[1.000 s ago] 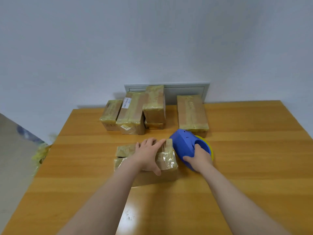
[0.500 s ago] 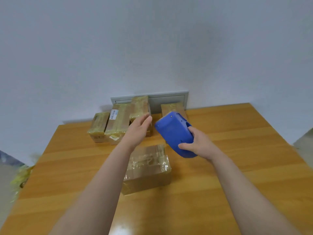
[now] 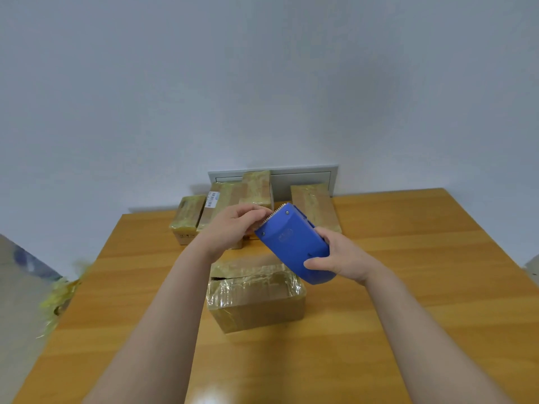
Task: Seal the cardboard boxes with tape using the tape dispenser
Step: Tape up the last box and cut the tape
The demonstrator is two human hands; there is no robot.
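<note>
Five cardboard cartons lie on the glossy wood-grain table (image 3: 423, 258). Four far boxes (image 3: 313, 204) are lined up at the back edge against a grey wall panel (image 3: 303, 179), and one box (image 3: 256, 298) sits nearer, just below the hands. All are rectangular and wrapped in wrinkled, shiny clear tape over brown board (the near one's top flap shows a dark gap along its far side). A white label (image 3: 212, 199) with a barcode is stuck on one far box; its print is too small to read.

The dispenser (image 3: 291, 240) is smooth blue plastic with rounded corners, small screws and a raised mark on its side that cannot be read. A toothed blade (image 3: 274, 212) runs along its upper end. It is held tilted in the air above the box. The right hand (image 3: 341, 258) grips its lower end, thumb across the side. The left hand (image 3: 233, 228) has its fingers curled, tips at the blade; whether they pinch tape cannot be told.
</note>
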